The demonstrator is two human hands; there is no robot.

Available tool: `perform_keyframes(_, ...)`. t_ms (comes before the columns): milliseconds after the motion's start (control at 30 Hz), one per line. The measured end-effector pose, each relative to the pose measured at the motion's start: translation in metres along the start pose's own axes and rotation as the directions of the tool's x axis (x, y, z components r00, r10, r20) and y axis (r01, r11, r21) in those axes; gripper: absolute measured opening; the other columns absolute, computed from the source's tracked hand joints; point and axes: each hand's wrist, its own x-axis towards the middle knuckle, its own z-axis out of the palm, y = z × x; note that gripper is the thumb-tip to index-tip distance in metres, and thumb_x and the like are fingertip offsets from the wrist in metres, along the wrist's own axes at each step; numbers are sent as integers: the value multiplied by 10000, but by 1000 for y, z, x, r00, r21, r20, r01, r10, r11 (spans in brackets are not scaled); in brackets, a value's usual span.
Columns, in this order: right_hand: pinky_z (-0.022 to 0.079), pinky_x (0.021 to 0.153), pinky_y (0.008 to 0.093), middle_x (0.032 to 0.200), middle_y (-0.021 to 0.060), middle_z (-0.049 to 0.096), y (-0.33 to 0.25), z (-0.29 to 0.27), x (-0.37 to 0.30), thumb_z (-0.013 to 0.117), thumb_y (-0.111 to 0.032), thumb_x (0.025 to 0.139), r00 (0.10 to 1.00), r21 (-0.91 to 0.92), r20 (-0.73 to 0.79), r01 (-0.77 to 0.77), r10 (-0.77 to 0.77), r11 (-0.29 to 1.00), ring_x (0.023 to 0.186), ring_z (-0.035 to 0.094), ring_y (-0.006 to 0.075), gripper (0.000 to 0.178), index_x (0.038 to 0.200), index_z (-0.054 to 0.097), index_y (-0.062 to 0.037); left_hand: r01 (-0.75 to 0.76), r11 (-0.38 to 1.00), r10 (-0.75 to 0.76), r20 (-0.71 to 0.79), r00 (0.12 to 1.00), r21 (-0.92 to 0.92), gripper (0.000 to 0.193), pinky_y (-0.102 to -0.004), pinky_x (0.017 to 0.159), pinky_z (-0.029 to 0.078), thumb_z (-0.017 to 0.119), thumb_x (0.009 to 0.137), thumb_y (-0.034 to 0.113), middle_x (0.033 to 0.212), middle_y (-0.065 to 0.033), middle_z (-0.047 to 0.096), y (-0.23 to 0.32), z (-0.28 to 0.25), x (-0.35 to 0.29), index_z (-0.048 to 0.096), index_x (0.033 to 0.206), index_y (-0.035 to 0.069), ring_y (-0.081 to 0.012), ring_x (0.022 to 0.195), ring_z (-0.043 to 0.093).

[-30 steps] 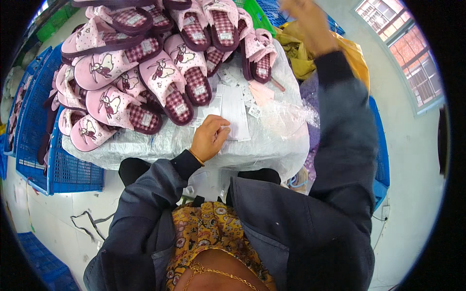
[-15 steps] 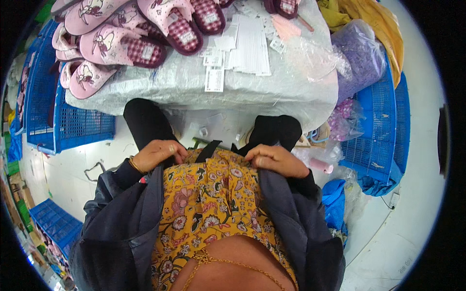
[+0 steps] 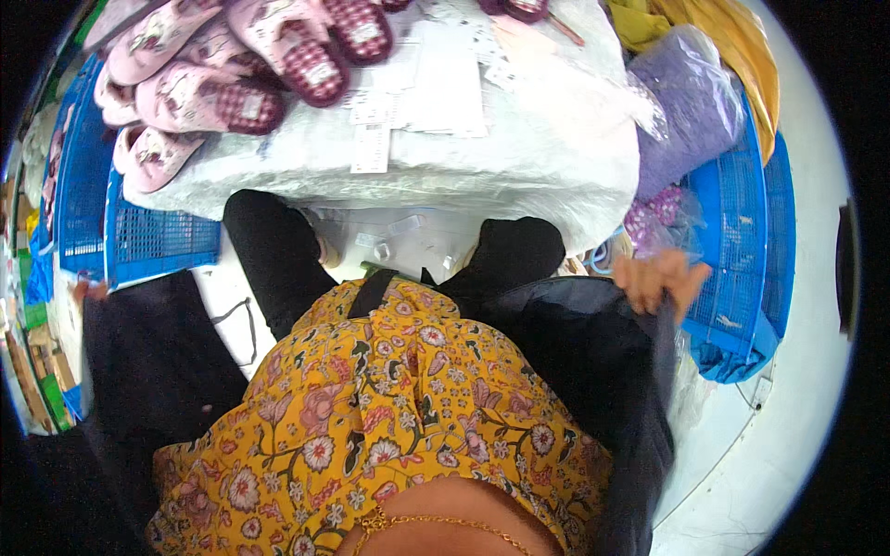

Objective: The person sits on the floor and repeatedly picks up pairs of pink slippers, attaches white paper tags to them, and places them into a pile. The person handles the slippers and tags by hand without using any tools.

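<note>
Step in hand: both hands spread the front of a dark jacket (image 3: 593, 371) wide open over a yellow flowered top (image 3: 389, 426).
Right hand (image 3: 660, 280): closed on the jacket's right front edge, fingers curled over the cloth, held out toward the blue crates (image 3: 742, 232) at the person's right.
Left hand (image 3: 91, 290): only a blurred sliver shows at the far left, at the top corner of the jacket's left panel (image 3: 148, 371); it looks closed on that edge, though the blur makes this uncertain.
Where the jacket is: on the person's body, both panels drawn well apart from the chest, below the bench.
Bench (image 3: 445, 157): covered with white plastic sheet, bearing pink slippers with checked insoles (image 3: 232, 83) at left and white paper tags (image 3: 408, 93) in the middle.
Beside it: a lilac bag (image 3: 681, 120) and yellow cloth (image 3: 732, 46) at right.
Doing it well: judging by the hold, keep the grip near the edges, pull both panels evenly, and keep the right side clear of the crates so the cloth does not snag.
</note>
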Motion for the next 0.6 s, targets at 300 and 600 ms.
perform_keyframes(300,441,644,405,563,29,535,-8,35,-91,309,-732,925,934,-789,-254,-51,-249,613,555,517,235,785,752,633,-38,353,928,-356,6,935,118,150,-271,528,432,588,928,246,714,-35,543,-101,4,-43,552,888,106,-136,607,516)
perform_keyframes(600,461,579,382,651,40,537,-39,-91,-296,473,-648,930,84,-711,-700,5,-709,703,481,439,196,589,806,590,-84,469,882,-472,81,878,54,177,-276,559,460,573,953,278,746,-34,577,-112,6,-63,568,910,107,-150,651,558)
